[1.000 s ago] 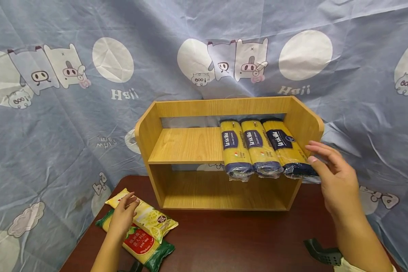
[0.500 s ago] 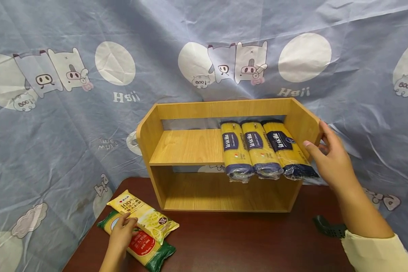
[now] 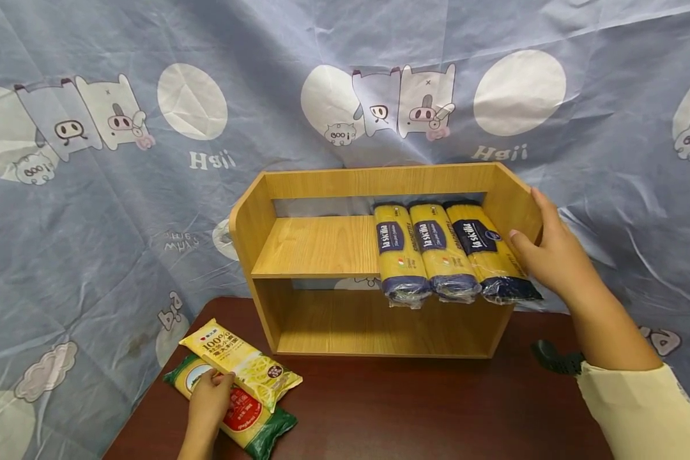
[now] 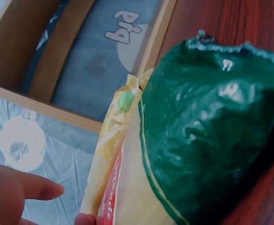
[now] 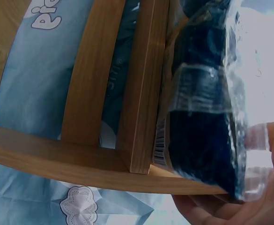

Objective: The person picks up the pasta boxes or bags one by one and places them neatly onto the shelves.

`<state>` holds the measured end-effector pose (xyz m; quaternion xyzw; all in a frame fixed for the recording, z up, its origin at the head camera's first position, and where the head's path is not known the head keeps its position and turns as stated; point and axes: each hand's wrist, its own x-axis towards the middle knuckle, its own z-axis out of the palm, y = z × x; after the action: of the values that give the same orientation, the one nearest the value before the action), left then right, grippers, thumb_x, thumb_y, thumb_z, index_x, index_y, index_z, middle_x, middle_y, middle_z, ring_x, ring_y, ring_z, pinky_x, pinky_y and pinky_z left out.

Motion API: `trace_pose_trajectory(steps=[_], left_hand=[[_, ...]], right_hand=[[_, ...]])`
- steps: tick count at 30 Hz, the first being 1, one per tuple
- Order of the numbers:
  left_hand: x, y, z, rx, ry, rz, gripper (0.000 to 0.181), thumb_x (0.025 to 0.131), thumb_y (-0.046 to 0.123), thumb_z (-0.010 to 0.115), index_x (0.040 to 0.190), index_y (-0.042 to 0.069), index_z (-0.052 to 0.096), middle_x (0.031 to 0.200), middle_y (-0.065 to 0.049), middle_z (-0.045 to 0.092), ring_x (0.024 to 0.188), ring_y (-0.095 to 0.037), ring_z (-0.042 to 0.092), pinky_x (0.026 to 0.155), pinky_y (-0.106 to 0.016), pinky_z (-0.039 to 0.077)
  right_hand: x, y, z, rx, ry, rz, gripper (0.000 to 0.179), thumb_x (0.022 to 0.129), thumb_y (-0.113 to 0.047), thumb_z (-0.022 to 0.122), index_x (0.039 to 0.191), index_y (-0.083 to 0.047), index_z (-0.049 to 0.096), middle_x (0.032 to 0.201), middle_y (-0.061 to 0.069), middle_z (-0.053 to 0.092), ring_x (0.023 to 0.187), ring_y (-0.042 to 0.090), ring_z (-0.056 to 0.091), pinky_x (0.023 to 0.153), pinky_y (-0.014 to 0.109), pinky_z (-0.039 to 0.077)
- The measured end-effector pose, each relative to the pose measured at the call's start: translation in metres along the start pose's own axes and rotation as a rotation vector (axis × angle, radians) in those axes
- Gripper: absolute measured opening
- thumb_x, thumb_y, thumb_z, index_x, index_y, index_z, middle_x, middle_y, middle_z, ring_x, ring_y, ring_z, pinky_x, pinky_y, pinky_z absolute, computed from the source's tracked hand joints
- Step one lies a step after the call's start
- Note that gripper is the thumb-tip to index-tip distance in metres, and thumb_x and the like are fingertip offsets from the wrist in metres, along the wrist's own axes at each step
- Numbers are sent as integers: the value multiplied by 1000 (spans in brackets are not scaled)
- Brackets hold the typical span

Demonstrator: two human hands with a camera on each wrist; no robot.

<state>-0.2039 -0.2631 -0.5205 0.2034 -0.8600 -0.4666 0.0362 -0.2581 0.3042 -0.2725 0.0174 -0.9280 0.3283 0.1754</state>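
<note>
My left hand [image 3: 209, 402] is low over two overlapping pasta packs at the table's left. Its fingers are loosely bent. Beneath it lies a green-ended spaghetti pack [image 3: 259, 425] with a red label; a pale yellow pasta pack [image 3: 244, 364] overlaps it. In the left wrist view one finger [image 4: 40, 187] points out free, and another fingertip is at the pack's edge. My right hand [image 3: 558, 255] grips the right side panel of the wooden shelf [image 3: 517, 204], thumb inside, fingers outside. Beside the thumb lies the rightmost yellow spaghetti pack [image 3: 477, 239] with dark blue ends.
Two more yellow spaghetti packs, the left one [image 3: 401, 252] and the middle one [image 3: 439, 246], lie on the upper tier, ends jutting past its front edge. A dark green curved object [image 3: 552, 358] shows by the right forearm. A printed cloth [image 3: 264, 96] hangs behind the dark red table [image 3: 379, 409].
My right hand has moved from beside the rightmost spaghetti pack up onto the shelf's side panel. My left hand has come lower, off the pale yellow pack's upper part.
</note>
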Motion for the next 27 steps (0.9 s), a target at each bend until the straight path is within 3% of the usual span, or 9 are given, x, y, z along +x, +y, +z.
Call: trace_pose_trajectory(steps=[3, 6, 8, 13, 17, 24, 27], left_hand=[[5, 1, 0, 90, 3, 22, 68, 102, 33, 51, 143, -19, 37, 124, -38, 58, 94, -41, 65, 81, -53, 53], [10, 1, 1, 164, -4, 31, 69, 101, 37, 53, 138, -20, 42, 124, -41, 56, 114, -53, 56, 94, -63, 46], [13, 0, 1, 198, -9, 41, 70, 100, 38, 54, 134, -22, 44, 123, -43, 56, 115, -56, 54, 95, -65, 45], [18, -1, 2, 260, -3, 76, 58, 98, 41, 60, 111, -16, 56, 97, -33, 64, 87, -42, 63, 74, -52, 50], [18, -1, 3, 297, -17, 60, 44, 97, 41, 61, 88, -2, 58, 77, -16, 60, 69, -27, 58, 58, -37, 43], [22, -1, 2, 319, -24, 68, 37, 99, 36, 56, 75, 8, 56, 72, -11, 58, 68, -25, 56, 59, -36, 40], [25, -3, 3, 269, -39, 48, 35, 100, 33, 55, 75, 8, 56, 69, -9, 55, 64, -23, 54, 57, -35, 41]], right_hand=[[2, 3, -3, -40, 7, 0, 77, 105, -38, 42, 163, -29, -7, 145, 46, 36, 114, 60, 49, 85, 69, 44], [3, 8, -4, -112, 28, -21, 74, 105, -29, 42, 164, -25, -2, 138, 49, 41, 107, 62, 52, 78, 67, 44], [3, 11, -3, -150, 44, -45, 73, 104, -23, 43, 164, -21, 1, 132, 50, 44, 101, 62, 54, 72, 64, 44], [3, 16, -1, -189, 78, -85, 73, 102, -15, 45, 163, -18, 4, 124, 53, 47, 91, 62, 58, 65, 62, 44], [2, 17, 1, -193, 84, -103, 74, 102, -13, 45, 162, -18, 4, 124, 53, 48, 88, 61, 58, 65, 61, 44], [3, 15, 2, -186, 93, -111, 73, 102, -13, 44, 162, -20, 3, 126, 52, 48, 92, 61, 57, 68, 62, 43], [4, 15, 2, -185, 94, -109, 73, 102, -13, 44, 162, -20, 3, 126, 52, 47, 95, 61, 57, 70, 63, 43]])
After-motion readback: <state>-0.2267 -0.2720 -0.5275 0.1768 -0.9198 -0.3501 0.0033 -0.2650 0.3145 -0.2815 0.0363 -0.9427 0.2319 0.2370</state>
